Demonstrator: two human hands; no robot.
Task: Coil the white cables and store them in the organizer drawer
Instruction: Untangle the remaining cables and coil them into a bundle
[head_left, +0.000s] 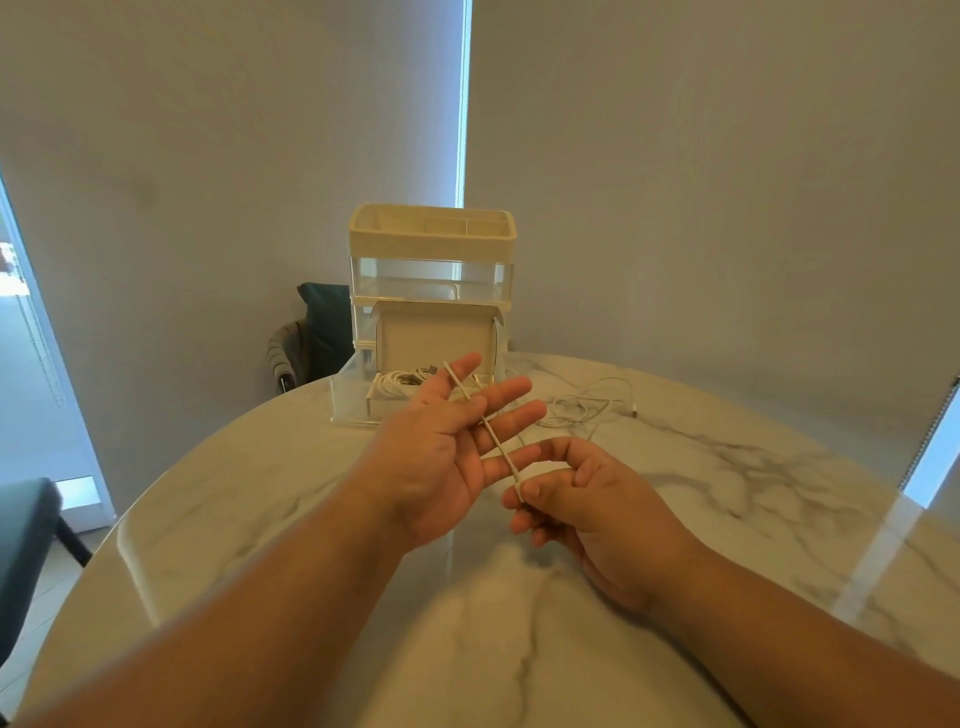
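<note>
Pinching with thumb and forefinger, my right hand (587, 501) grips one end of a white cable (501, 448) (head view, sole panel). My left hand (441, 447) lies palm up with fingers spread, the cable laid across them. What appears to be its remaining length sprawls loose on the marble table (727, 493), right of the organizer (431, 244). The bottom drawer (348, 397) stands pulled out, and an open box (436, 332) inside it holds a coiled cable (400, 382). Step, as I judge: starting the coil. Next: wrap even turns round the left fingers.
</note>
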